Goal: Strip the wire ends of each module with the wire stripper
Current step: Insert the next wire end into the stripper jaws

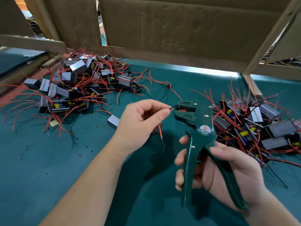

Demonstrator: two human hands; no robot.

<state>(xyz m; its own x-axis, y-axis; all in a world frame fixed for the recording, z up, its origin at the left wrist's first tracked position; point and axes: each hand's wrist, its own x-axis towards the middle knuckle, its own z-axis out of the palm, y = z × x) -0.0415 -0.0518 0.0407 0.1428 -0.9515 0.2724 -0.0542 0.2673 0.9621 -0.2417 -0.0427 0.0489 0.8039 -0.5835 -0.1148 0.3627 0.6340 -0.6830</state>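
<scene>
My right hand [216,170] grips the two handles of a green wire stripper [197,128], whose jaws point up and left. My left hand [141,123] pinches a thin black wire [173,107] between thumb and forefinger, and the wire's tip sits in the stripper's jaws. The wire's grey module [113,121] lies partly hidden behind my left hand. A red wire [160,132] with a bare end hangs below the hand.
A heap of grey modules with red and black wires [73,88] covers the left of the green mat [48,168]. Another heap [254,128] lies at the right. A lone small board [167,84] lies at the middle back. Cardboard walls [179,30] and wooden slats stand behind. Insulation bits dot the mat.
</scene>
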